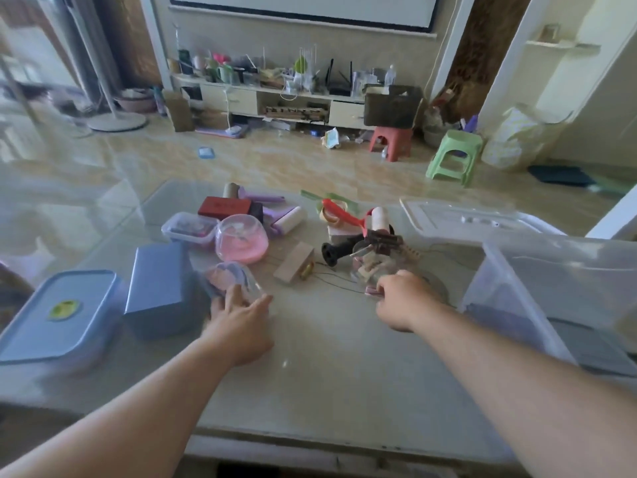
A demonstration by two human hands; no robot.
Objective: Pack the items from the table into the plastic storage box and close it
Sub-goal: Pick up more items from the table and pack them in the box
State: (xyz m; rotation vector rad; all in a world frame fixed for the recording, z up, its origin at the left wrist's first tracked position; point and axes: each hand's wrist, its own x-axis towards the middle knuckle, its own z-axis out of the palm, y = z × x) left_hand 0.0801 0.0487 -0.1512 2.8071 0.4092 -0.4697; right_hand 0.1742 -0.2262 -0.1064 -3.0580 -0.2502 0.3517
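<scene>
The left hand [238, 317] reaches with straight fingers onto a small clear plastic tub with pinkish contents [231, 277], touching its near side. The right hand [401, 298] curls its fingers round a clear round jar of small pale pieces [370, 270] (the picture is blurred there). The large translucent plastic storage box [537, 288] stands open at the table's right edge, its clear lid [462, 217] lying flat behind it. A blue lidded container [58, 319] sits far left.
</scene>
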